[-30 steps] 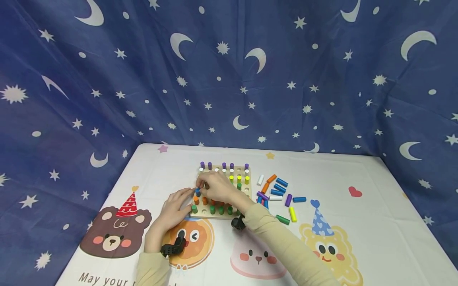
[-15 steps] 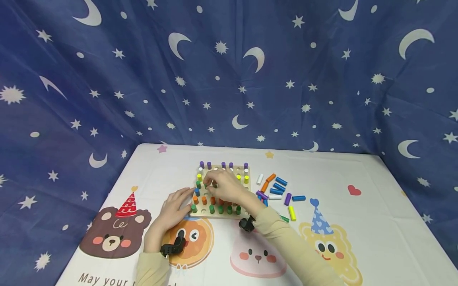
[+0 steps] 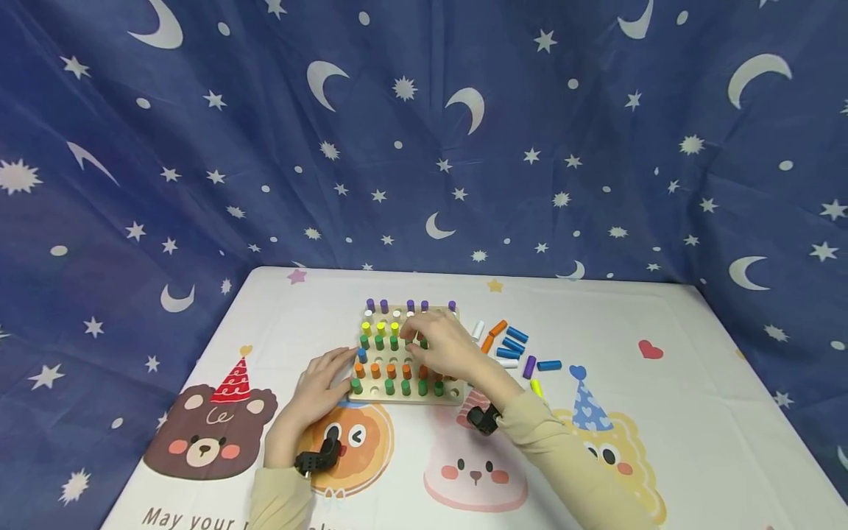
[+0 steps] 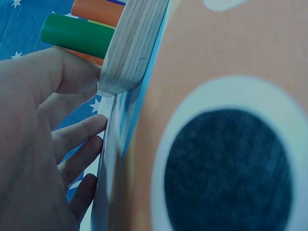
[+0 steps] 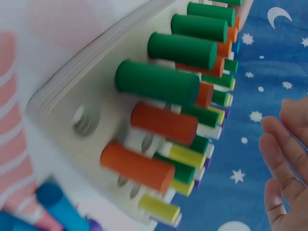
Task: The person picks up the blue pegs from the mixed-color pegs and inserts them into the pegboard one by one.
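A wooden pegboard (image 3: 404, 401) carries rows of coloured pegs. My left hand (image 3: 316, 386) lies at its left edge; in the left wrist view the thumb touches the board's corner (image 4: 130, 53) below a green peg (image 4: 77, 36), with the other fingers loosely extended. One blue peg (image 3: 362, 356) stands upright at the left end of an otherwise mostly bare row. Over the board's right half hovers my right hand (image 3: 445, 346), fingers loosely bent above the green pegs and hiding part of the rows. The right wrist view shows these fingers (image 5: 288, 159) relaxed, with nothing visible in them.
Loose pegs lie right of the board: several blue (image 3: 513, 345), plus orange (image 3: 498, 327), white (image 3: 478, 330), purple (image 3: 529, 366) and yellow (image 3: 536, 389) ones. A printed white cloth (image 3: 695, 412) covers the table, before a starry blue curtain (image 3: 424, 147).
From beside the blue peg, my right hand has drawn back rightward across the board, uncovering yellow and green pegs. The blue peg stays standing. My left hand keeps its place.
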Motion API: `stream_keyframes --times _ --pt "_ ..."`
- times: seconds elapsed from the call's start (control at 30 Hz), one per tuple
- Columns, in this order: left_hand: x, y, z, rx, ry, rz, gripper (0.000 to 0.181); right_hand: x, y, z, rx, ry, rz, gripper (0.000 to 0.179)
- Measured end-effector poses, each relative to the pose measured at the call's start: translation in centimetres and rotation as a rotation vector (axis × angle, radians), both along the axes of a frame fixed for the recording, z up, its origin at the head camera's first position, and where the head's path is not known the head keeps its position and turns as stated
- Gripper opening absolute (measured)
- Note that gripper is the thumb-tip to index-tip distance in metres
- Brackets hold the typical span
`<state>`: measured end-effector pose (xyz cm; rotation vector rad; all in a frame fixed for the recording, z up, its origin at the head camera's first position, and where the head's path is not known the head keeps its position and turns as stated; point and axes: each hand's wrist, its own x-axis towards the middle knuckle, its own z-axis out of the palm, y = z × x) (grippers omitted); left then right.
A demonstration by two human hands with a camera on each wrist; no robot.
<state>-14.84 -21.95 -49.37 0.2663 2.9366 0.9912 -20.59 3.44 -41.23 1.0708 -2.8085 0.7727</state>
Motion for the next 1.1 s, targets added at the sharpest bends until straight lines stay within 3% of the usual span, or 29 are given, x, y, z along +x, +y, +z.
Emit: stream_keyframes --times 0.3,0.6,0.83,1.1 --pt "0.0 -0.3 -0.2 0.011 -0.015 0.007 0.053 1.2 3.2 0.1 0.037 0.069 -0.057 0.015" --pt "0.0 -0.3 -0.2 0.011 -0.016 0.011 0.054 2.0 7.2 -1.1 0.041 0.127 -0.115 0.016" --pt "-0.2 0.0 -0.3 0.021 -0.022 0.005 0.054 2.1 10.4 -2.0 0.008 0.051 -0.183 0.015" --pt "-0.3 -0.1 -0.6 0.007 -0.017 0.002 0.055 2.3 13.4 -2.4 0.016 0.02 -0.249 0.018"
